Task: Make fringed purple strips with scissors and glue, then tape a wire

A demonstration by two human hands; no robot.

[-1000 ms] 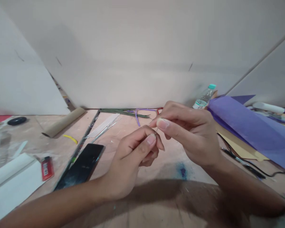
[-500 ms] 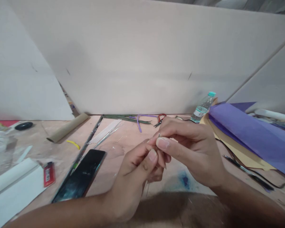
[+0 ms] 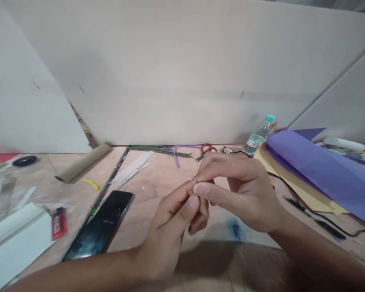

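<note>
My left hand [image 3: 173, 221] is closed, its thumb pressed against the curled fingers. Touching it from the right, my right hand [image 3: 243, 188] pinches with thumb and forefinger. Between the fingertips a small dark tip of a thin wire-like piece [image 3: 196, 181] pokes out; the rest of it is hidden by the fingers. Behind the hands lie a bundle of green stems [image 3: 152, 149], a bent purple strip [image 3: 176, 156] and red-handled scissors [image 3: 205, 149]. White strips and thin wires [image 3: 134, 168] rest to the left of them.
A black phone [image 3: 100, 223], a red lighter [image 3: 59, 224], a cardboard tube [image 3: 83, 163] and a yellow piece [image 3: 91, 184] lie left. To the right are a water bottle [image 3: 258, 138], purple sheets [image 3: 319, 166] and a pen [image 3: 314, 217]. White boards [image 3: 170, 73] stand behind.
Both hands have shifted slightly left and a little down in the view, still pressed together at the fingertips. The camera view has moved slightly; the things on the table lie as before.
</note>
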